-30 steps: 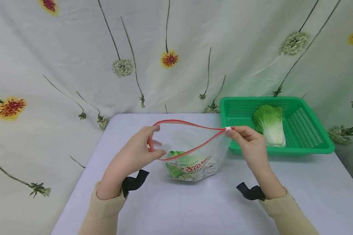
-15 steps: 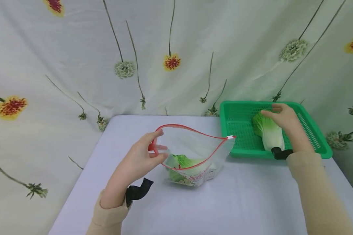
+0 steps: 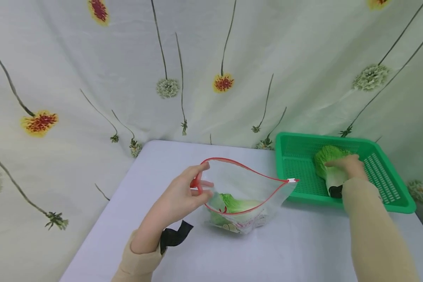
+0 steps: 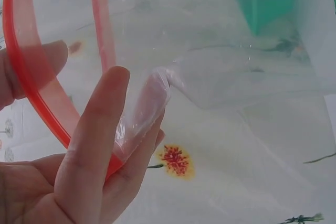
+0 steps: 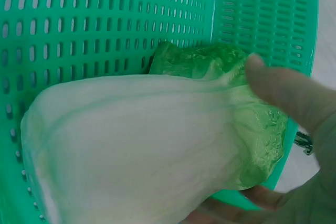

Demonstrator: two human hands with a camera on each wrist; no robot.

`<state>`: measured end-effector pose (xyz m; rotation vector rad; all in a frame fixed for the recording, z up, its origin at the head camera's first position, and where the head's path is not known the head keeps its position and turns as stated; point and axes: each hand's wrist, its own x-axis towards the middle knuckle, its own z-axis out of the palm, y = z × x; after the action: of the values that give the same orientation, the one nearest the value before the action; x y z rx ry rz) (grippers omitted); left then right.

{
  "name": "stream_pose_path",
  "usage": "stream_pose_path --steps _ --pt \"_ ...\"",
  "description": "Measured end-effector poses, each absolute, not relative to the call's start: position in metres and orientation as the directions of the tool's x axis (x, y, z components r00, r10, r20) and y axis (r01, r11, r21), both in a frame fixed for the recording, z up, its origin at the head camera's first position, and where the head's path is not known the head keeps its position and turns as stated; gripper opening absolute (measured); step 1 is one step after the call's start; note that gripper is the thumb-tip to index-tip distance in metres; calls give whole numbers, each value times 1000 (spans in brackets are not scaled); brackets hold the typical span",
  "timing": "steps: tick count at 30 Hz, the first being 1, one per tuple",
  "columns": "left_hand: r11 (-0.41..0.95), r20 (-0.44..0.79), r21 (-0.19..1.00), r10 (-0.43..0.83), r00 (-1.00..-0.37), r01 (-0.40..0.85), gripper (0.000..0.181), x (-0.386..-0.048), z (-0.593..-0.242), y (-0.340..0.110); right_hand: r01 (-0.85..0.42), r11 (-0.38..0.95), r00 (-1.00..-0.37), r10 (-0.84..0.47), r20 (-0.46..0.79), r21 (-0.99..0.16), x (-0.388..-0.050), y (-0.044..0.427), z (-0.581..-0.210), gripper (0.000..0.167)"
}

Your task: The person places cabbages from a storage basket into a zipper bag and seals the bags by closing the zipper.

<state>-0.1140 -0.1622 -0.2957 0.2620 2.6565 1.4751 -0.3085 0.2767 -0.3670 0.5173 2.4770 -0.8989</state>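
A clear zip bag (image 3: 276, 201) with a red-edged mouth and a white slider (image 3: 291, 180) stands on the table, its mouth gaping. Inside it lies a green and white Chinese cabbage (image 3: 234, 203). My left hand (image 3: 183, 196) holds the bag's left end, thumb and fingers spread at the mouth; in the left wrist view the red edge (image 4: 39, 106) runs between the fingers. Over in the green basket (image 3: 313, 137), my right hand (image 3: 350, 166) grips a second Chinese cabbage (image 5: 136, 145), thumb across its leafy end and fingers along the other side, partly hidden.
A white-covered table (image 3: 296, 246) bears the bag and the basket, which stands at the back right. Behind the table hangs a flower-printed cloth (image 3: 197, 58). Black straps (image 3: 176, 235) are on the wrists.
My right hand has let go of the bag's slider end, moved right into the basket and lowered onto the cabbage there. The left hand keeps hold of the bag; the head view has shifted.
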Motion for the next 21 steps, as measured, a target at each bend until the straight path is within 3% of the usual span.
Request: stream_pose_path --steps 6,14,21 --pt "500 -5 859 215 -977 106 68 -114 -301 -161 572 669 -779 260 -571 -475 -301 280 -383 111" --pt "488 -15 868 215 -976 94 69 -114 -304 -159 496 703 -853 285 -437 -510 -295 284 -390 114" --pt "480 -5 871 215 -977 101 69 -118 -301 -159 345 799 -929 214 -303 -492 -293 284 -356 99"
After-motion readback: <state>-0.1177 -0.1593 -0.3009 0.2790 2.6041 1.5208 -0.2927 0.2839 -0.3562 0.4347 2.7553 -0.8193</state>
